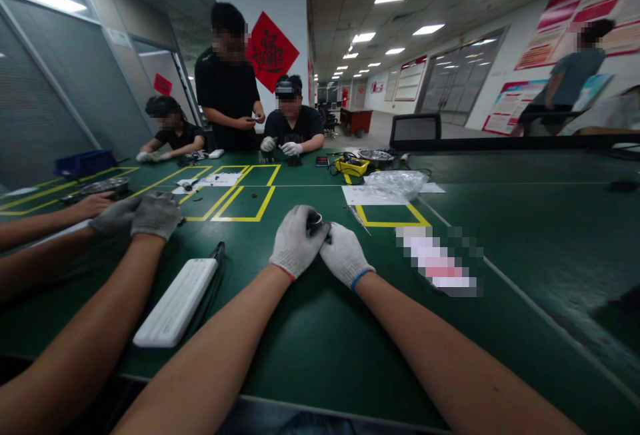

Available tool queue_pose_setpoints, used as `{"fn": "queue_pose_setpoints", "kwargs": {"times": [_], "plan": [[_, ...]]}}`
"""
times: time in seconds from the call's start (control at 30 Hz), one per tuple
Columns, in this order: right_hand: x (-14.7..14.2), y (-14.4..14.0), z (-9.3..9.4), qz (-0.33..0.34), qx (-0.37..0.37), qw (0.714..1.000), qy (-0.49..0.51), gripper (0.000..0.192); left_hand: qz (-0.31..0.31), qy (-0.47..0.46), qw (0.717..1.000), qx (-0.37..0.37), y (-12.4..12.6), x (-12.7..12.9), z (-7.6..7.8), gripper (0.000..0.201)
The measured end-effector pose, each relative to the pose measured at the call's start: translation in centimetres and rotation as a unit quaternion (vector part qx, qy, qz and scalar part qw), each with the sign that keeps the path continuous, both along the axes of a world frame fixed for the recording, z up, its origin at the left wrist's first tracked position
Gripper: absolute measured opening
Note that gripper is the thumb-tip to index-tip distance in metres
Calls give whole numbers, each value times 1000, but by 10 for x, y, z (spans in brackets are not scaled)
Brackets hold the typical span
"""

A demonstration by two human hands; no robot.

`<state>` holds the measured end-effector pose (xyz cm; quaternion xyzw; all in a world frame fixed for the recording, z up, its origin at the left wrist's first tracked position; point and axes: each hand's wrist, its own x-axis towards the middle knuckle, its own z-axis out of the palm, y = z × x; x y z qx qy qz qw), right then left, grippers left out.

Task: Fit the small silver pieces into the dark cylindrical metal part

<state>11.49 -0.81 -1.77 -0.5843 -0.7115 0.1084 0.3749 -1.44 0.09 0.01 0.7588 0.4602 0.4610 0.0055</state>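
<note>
Both my hands wear white knit gloves and meet over the green table (310, 342). My left hand (296, 240) and my right hand (345, 253) close together around a small dark round part (315, 220), whose metal rim shows between my fingers. Most of the part is hidden by the gloves.
A white flat device (176, 302) with a black cable lies to my left. A neighbour's grey-gloved hands (143, 214) rest at the left. Yellow-taped boxes (245, 203), a paper sheet (373, 195), a plastic bag (395, 183) and a yellow tool (353, 166) lie ahead. Other people work across the table.
</note>
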Motion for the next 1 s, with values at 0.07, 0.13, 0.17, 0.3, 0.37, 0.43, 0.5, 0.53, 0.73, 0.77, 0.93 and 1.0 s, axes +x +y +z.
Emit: {"fn": "queue_pose_setpoints", "kwargs": {"times": [0.07,0.13,0.17,0.3,0.37,0.43,0.5,0.53,0.73,0.77,0.93,1.0], "plan": [[0,0,0,2,3,1000,1,12,0,-1,1000,-2,0,0,0,17],[0,0,0,0,6,1000,0,12,1,0,1000,-4,-1,0,0,17],[-1,0,0,0,6,1000,0,12,1,1,1000,-5,-1,0,0,17],[-1,0,-1,-2,4,1000,1,13,1,-3,1000,-7,-1,0,0,17],[0,0,-1,3,7,1000,5,13,1,-4,1000,-8,-1,0,0,17],[0,0,-1,7,7,1000,7,13,1,-4,1000,-9,-1,0,0,17],[0,0,-1,7,0,1000,5,13,-2,-3,1000,-9,-1,0,0,17],[0,0,-1,5,-5,1000,4,12,-2,-2,1000,-9,-1,0,0,17],[0,1,-1,8,-5,1000,0,13,-1,-3,1000,-8,1,0,-2,17],[-1,1,-1,6,-5,1000,0,13,-1,-3,1000,-9,1,0,-2,17],[0,2,-2,6,-6,1000,1,14,0,-5,1000,-15,1,0,-1,17],[0,2,-2,9,-4,1000,1,14,-1,-6,1000,-13,0,0,-1,17]]}}
